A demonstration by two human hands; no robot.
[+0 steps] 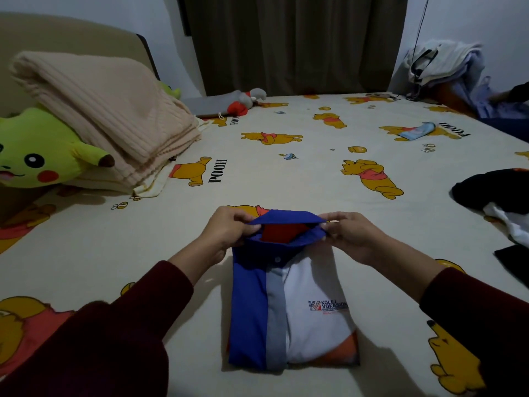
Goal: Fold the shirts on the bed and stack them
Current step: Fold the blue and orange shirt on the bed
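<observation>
A folded polo shirt [289, 308], blue on its left half and white with a small logo on its right, lies front-up on the bed [257, 179] directly before me. Its blue collar, red inside, stands raised at the far end. My left hand [229, 230] pinches the collar's left corner. My right hand [349, 233] pinches the right corner. A pile of dark and white clothes [498, 202] lies at the right edge of the bed.
A folded beige blanket [106, 110] and a green-yellow plush toy [37, 150] sit at the far left. A grey and red plush [246, 101] lies by the curtain. More clothes [449, 67] are heaped at the far right corner. A small light-blue item [418, 130] lies nearby.
</observation>
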